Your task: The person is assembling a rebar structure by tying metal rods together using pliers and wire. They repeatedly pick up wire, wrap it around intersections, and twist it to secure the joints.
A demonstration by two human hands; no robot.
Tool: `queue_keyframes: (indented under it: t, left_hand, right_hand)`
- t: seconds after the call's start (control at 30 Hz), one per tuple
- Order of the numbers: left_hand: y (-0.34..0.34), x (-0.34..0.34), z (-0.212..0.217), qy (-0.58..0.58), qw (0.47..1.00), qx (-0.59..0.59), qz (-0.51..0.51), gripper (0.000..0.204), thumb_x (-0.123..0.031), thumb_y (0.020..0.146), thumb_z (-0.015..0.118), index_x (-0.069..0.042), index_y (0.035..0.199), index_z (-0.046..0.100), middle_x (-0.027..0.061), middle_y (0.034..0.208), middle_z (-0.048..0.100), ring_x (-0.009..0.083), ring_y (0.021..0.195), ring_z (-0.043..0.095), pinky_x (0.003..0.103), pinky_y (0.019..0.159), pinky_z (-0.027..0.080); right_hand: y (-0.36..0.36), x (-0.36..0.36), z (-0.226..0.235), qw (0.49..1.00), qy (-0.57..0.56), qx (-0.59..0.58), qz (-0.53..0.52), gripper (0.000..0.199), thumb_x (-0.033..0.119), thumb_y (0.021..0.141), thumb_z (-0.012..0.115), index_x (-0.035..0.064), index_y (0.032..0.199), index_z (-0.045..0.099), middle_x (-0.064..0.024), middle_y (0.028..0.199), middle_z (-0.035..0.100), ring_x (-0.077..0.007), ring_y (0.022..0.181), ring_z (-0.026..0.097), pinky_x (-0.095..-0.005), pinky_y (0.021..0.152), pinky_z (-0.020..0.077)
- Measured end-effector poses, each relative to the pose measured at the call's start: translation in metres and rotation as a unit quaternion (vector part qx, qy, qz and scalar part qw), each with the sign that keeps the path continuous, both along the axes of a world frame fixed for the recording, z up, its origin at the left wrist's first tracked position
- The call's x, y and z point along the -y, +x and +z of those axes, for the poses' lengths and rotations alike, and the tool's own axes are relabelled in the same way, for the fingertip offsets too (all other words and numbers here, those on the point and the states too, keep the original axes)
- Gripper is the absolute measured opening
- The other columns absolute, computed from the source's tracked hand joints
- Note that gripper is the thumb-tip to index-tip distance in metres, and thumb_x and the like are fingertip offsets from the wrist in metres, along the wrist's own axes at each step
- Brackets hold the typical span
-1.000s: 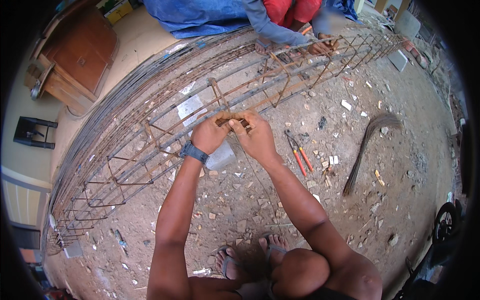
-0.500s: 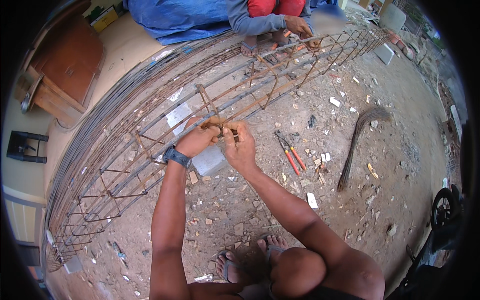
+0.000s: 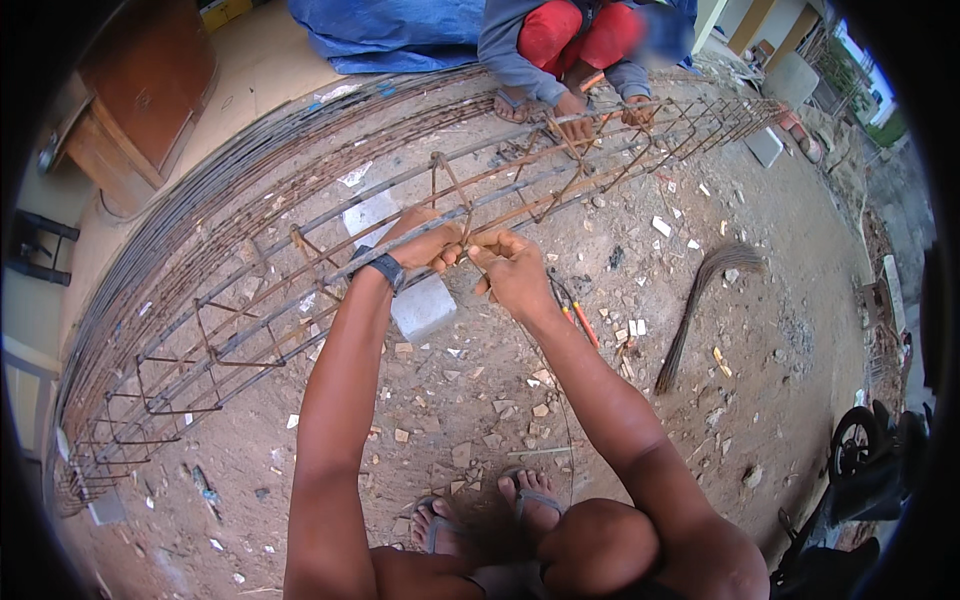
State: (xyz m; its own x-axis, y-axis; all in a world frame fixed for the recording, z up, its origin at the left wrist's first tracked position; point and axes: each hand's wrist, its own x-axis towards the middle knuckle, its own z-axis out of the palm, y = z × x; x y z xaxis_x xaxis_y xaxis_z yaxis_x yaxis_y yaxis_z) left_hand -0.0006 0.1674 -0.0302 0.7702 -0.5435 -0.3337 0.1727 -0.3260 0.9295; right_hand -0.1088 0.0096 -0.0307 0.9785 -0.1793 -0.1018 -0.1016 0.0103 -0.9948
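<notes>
Bare forearms, a dark wristband (image 3: 385, 270) on the left wrist, sandals (image 3: 480, 515) on both feet.

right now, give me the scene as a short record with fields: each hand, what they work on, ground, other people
left hand: on a bar of the rebar cage, a dark wristband on the wrist
right hand: at the same joint, fingers pinched together; what they pinch is too small to tell
cage: long, rusty, lying on the dirt ground
under cage: pale block
ground items: red-handled pliers, broom
other people: one person crouched at the far end, hands on the cage
</notes>
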Motion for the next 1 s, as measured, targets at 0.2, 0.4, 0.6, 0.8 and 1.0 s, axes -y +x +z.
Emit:
queue_keyframes:
  t: [0.2,0.4,0.6,0.8,1.0]
  left_hand:
    - [-0.005,0.013,0.003,-0.03,0.999,0.005,0.018,0.018,-0.019,0.088,0.068,-0.002,0.09,0.072,0.0021,0.068,0.065,0.0047,0.047,0.051,0.021,0.039,0.034]
    - [-0.004,0.007,0.0,-0.01,0.998,0.065,-0.005,0.015,-0.017,0.087,0.067,-0.003,0.084,0.071,0.0011,0.063,0.062,0.0047,0.047,0.048,0.024,0.039,0.032]
    - [-0.001,0.007,-0.002,0.021,0.989,0.142,-0.031,0.017,-0.017,0.088,0.065,-0.004,0.077,0.068,-0.0007,0.062,0.06,0.0067,0.049,0.05,0.026,0.043,0.035]
    - [0.006,0.021,-0.021,0.027,0.991,0.127,-0.023,0.019,-0.017,0.088,0.064,-0.006,0.072,0.068,-0.0009,0.063,0.06,0.0072,0.053,0.052,0.025,0.046,0.038]
    - [-0.003,0.006,-0.005,-0.026,0.999,0.04,-0.007,0.015,-0.018,0.092,0.061,-0.009,0.081,0.067,-0.0015,0.068,0.061,0.002,0.051,0.044,0.021,0.041,0.028]
  right_hand:
    - [0.001,0.015,-0.008,0.864,-0.391,0.318,0.002,0.019,0.003,0.088,0.064,-0.0022,0.106,0.068,-0.0189,0.094,0.068,-0.0305,0.063,0.067,-0.0409,0.059,0.0557]
    - [-0.017,-0.019,0.026,0.754,-0.644,0.121,0.042,0.02,0.013,0.092,0.056,0.0004,0.101,0.068,-0.0217,0.108,0.061,-0.0416,0.074,0.068,-0.0504,0.067,0.056]
    - [-0.01,-0.021,0.032,0.7,-0.704,0.085,0.086,0.017,0.01,0.091,0.056,0.0006,0.096,0.068,-0.0195,0.102,0.062,-0.0408,0.074,0.068,-0.0518,0.066,0.0554]
    - [0.011,0.029,-0.034,0.835,-0.464,0.295,-0.001,0.02,0.019,0.094,0.063,0.0028,0.085,0.069,-0.0117,0.071,0.06,-0.025,0.049,0.055,-0.0354,0.052,0.0498]
    - [0.006,0.007,-0.041,0.894,0.425,-0.091,0.104,0.027,0.031,0.101,0.057,0.0065,0.091,0.062,0.0037,0.074,0.055,-0.0049,0.049,0.039,-0.0193,0.043,0.0298]
